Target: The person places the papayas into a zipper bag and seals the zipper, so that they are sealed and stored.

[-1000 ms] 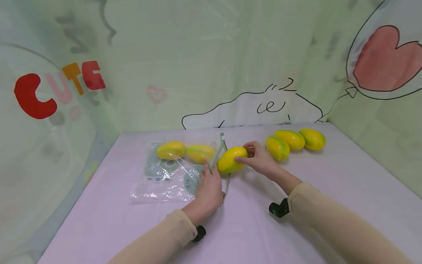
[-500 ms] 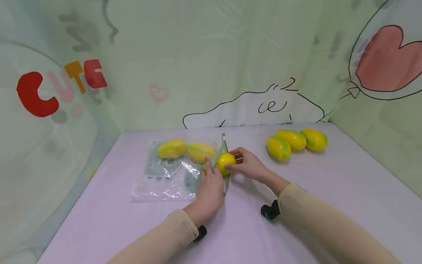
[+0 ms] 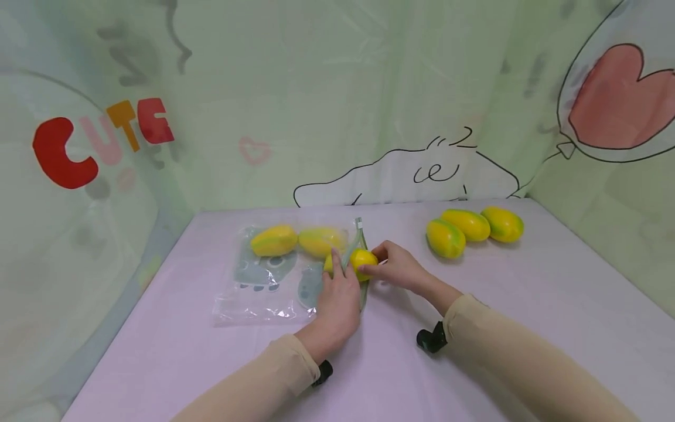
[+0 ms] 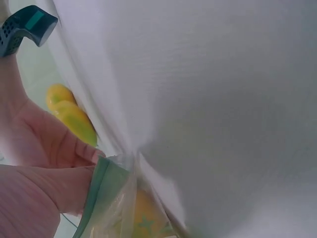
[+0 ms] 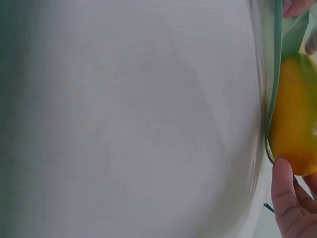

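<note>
Right hand [image 3: 396, 266], fingers clamped on yellow fruit [image 3: 362, 258], has advanced it partway into bag [image 3: 285, 282], short of far edge of table [image 3: 411, 375]; left hand [image 3: 340, 300], fingers straight, parted; insertion judged incomplete

Six yellow-green fruits [image 3: 445, 238], one clear bag [image 3: 232, 308]; one left hand [image 3: 340, 302], one right hand [image 3: 402, 269], two wrist cameras [image 3: 432, 337], one table [image 3: 390, 375]

The bag [image 3: 248, 308] reads as thin clear plastic to me, crinkly and shiny, with a smooth green strip [image 5: 277, 59] at its mouth. Yellow fruit [image 5: 294, 119] looks smooth, kinda glossy. I'd call the lilac worktop cover [image 3: 395, 369] matt cloth, same for the beige sleeves [image 3: 517, 346]. Wrist cameras [image 3: 431, 339] look like dark plastic.
</note>
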Available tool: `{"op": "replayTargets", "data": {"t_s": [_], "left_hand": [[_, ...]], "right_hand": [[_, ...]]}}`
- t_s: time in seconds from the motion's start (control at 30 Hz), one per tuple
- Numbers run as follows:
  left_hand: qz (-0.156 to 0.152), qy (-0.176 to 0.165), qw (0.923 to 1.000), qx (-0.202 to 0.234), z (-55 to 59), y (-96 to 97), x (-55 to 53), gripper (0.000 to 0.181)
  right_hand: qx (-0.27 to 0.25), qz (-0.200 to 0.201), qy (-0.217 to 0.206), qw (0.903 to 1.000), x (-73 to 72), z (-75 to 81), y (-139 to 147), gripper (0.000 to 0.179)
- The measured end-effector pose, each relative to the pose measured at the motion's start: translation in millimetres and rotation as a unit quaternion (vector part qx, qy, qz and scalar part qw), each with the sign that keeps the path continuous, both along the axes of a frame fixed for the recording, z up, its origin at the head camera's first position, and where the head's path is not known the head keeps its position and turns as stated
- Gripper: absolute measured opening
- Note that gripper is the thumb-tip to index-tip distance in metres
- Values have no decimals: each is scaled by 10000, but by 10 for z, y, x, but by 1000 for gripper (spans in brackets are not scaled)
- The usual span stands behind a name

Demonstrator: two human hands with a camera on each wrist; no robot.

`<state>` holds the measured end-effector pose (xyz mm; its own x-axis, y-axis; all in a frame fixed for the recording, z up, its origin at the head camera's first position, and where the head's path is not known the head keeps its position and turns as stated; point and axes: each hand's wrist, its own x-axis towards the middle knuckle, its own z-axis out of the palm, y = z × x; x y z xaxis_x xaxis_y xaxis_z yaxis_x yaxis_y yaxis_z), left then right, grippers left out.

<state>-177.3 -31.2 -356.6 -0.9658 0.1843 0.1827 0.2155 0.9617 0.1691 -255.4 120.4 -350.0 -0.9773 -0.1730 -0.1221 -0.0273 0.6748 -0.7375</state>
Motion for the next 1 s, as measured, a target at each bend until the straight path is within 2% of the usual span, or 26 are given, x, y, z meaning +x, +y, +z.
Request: {"op": "replayTargets", "data": {"t_s": [0.1,0.37,0.57,0.63,0.8,1.0], "left_hand": [[13,39,9999,-130,4,23,9,62],[184,62,9998,-47,-9,40,20,68],[199,177,9996,-95,-6,23,17,66],[198,195,9995,-171,-5,26,14,65],[259,144,9993,-225,-2,38,11,67],[266,196,9991,-283,-37,20,-7,74]], "right_hand": [[-106,191,-73,9997,-8,-8,-16,57],[-555,224,-216,9980,-96,-8,-148,53],[-277,833,405,9953,-152,-46,-159,49],[-177,929,504,9942,-159,-37,-165,46],[-592,863,12,9945,-174,-18,-231,45],[-1277,950,-307,9868,-203,-29,-331,48]]}}
